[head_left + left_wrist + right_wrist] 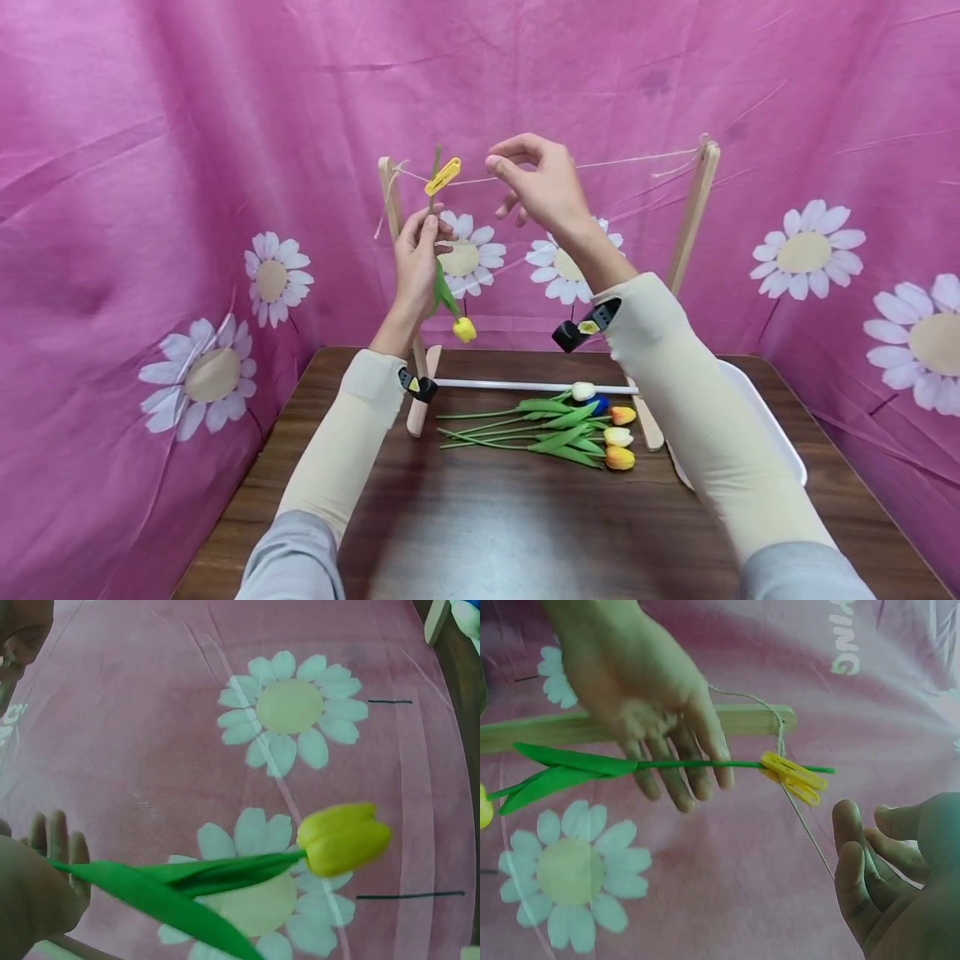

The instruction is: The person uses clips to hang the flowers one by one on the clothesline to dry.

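A yellow tulip point(464, 330) hangs head down from a string point(637, 160). A yellow clothespin point(443, 177) clips its stem there. My left hand point(422, 254) is at the stem below the clothespin, its fingers loosely extended; in the right wrist view the stem point(682, 763) crosses in front of them. In the left wrist view the yellow bloom point(345, 838) points away from that hand. Apart from the clothespin, to its right, my right hand point(546, 185) holds nothing, fingers loosely bent and thumb near the index finger.
The string runs between two wooden posts point(693, 218), joined low down by a white rod point(510, 385). Several tulips point(562, 429), white, blue and orange-yellow, lie on the brown table point(480, 533). A white tray point(780, 433) is partly behind my right arm. Pink flowered cloth point(315, 100) surrounds the table.
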{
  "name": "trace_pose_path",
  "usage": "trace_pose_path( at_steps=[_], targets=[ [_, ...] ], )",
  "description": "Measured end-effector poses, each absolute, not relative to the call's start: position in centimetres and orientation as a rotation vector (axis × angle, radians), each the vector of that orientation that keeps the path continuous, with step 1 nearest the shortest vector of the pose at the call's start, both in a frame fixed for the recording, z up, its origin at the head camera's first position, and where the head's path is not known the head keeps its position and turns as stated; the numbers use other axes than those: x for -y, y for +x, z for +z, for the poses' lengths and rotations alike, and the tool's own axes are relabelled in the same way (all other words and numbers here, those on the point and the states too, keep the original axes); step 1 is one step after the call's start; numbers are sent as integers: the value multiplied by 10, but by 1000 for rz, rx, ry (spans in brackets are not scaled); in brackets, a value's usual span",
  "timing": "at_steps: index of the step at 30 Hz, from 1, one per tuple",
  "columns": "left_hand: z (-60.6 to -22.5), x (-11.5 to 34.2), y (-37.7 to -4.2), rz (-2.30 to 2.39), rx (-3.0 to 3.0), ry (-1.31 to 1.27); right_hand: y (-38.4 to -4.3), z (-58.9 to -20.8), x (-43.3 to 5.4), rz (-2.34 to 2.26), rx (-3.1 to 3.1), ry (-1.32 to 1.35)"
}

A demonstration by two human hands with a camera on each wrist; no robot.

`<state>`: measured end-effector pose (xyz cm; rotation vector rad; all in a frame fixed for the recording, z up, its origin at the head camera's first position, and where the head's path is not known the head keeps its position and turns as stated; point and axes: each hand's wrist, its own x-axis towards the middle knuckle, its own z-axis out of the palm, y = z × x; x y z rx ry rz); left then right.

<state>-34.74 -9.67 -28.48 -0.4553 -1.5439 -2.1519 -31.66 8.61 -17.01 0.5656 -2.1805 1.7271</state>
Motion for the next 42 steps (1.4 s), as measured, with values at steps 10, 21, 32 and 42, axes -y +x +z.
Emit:
trace_pose_path(
  at_steps=[10,21,32,42],
  targets=[
    [-298,118,-314,-1660,1904,-551,-287,-195,-150,1491,2249,555],
    [-348,146,-279,-1469,2161,-532,-266,-250,-223,1272,2466,401],
    [-413,165,-271,-1480,2391,-541,-262,-306,-288,1023,2636,342],
    [-451,170,-276,-1442,2560,-591,-275,-345,-329,885,2821,287]
  ],
)
